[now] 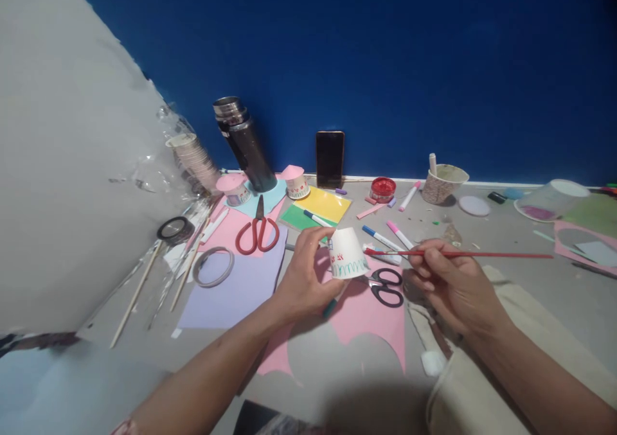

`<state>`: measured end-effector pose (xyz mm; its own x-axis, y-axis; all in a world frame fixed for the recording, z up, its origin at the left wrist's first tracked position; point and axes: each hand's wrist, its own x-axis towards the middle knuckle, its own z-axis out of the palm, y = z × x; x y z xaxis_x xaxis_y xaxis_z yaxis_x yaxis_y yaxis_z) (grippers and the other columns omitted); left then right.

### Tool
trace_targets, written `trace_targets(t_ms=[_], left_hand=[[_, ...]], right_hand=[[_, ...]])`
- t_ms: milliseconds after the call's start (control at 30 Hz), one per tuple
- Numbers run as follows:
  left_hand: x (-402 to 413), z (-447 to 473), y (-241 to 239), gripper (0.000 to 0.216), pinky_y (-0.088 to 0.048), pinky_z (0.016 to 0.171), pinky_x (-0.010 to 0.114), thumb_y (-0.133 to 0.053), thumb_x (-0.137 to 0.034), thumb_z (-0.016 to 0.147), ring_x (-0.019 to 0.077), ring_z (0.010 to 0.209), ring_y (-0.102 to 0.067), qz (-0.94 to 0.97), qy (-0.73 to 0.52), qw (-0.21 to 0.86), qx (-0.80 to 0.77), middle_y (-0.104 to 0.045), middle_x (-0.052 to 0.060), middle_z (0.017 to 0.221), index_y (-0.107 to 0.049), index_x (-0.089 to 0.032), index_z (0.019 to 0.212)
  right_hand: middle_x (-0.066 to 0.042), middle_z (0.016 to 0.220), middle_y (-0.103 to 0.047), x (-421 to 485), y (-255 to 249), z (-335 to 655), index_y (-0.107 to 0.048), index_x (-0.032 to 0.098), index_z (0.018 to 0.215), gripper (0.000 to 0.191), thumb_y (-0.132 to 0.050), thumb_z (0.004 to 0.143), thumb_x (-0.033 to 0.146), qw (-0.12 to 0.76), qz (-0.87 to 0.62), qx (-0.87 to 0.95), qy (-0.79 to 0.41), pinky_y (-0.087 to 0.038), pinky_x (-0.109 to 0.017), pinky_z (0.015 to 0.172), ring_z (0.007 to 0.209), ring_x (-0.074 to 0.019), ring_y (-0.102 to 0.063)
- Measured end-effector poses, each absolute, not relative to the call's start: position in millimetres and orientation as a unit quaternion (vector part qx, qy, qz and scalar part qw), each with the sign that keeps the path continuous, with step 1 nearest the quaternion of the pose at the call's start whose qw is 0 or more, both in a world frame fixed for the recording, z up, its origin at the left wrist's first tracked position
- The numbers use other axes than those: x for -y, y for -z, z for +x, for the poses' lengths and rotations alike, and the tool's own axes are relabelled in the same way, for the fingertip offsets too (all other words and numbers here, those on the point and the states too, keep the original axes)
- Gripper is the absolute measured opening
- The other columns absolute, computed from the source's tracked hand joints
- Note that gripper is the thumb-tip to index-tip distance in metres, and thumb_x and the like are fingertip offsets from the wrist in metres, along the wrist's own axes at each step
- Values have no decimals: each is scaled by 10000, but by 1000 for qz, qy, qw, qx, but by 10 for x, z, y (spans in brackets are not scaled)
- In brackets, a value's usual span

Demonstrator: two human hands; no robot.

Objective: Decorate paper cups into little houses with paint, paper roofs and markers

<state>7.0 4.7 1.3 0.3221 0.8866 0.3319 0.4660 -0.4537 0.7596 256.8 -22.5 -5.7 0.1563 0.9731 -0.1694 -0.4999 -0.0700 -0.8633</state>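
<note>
My left hand (308,268) is closed around an upside-down paper cup (348,254), painted with red flowers and a green wavy line near its rim. Between the fingers of my right hand (456,287) is a thin red paintbrush (491,255). Its red-tipped end points left, close to the cup's side; whether it touches I cannot tell. Under the cup lie black-handled scissors (387,287) on cut pink paper (371,322). Farther back stand two decorated cups with pink paper tops, one left (236,193) and one right (297,184). An opened pot of red paint (383,189) is beyond the brush.
A dark flask (250,149), a stack of paper cups (193,162) and a phone (330,159) stand along the back. Red-handled scissors (258,232), tape rolls (213,268) and sticks lie left. Markers (380,237), a speckled cup (442,186) and beige cloth (530,319) are right.
</note>
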Motion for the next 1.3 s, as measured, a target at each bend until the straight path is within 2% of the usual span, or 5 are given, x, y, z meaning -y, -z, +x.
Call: trace_targets(t_ms=[367, 567, 900, 1133, 1300], left_hand=[[-17, 58, 2, 666, -517, 1096, 483, -801, -232, 781, 292, 1291, -549, 789, -379, 271, -400, -565, 96, 1358, -489, -282, 1367], [-13, 42, -2, 710, -513, 1116, 506, -820, -247, 763, 304, 1306, -536, 793, -356, 283, -406, -554, 107, 1374, -485, -288, 1388], [-9, 67, -15, 709, -504, 1137, 559, -816, -261, 731, 330, 1321, -522, 783, -344, 317, -410, -545, 115, 1369, -504, -288, 1367], [-6, 60, -25, 690, -495, 1155, 527, -802, -248, 738, 316, 1341, -506, 787, -350, 309, -403, -534, 119, 1372, -509, -264, 1362], [-4, 59, -33, 689, -506, 1141, 538, -793, -241, 740, 321, 1336, -514, 790, -343, 303, -408, -540, 112, 1379, -508, -283, 1367]], right_hand=[[-38, 685, -721, 304, 105, 2525, -757, 208, 766, 365, -945, 721, 518, 627, -486, 371, -483, -393, -214, 462, 519, -98, -506], [-38, 690, -728, 316, 97, 2530, -750, 218, 756, 362, -944, 718, 521, 620, -495, 375, -480, -421, -236, 467, 506, -112, -515], [-41, 698, -741, 339, 114, 2541, -762, 215, 782, 325, -919, 762, 499, 604, -500, 399, -475, -390, -223, 459, 516, -110, -511], [-40, 715, -730, 348, 128, 2547, -765, 204, 789, 328, -902, 789, 501, 584, -515, 420, -466, -430, -224, 502, 574, -122, -542], [-33, 690, -724, 338, 122, 2558, -749, 211, 790, 351, -913, 764, 520, 598, -514, 400, -466, -395, -224, 466, 534, -118, -514]])
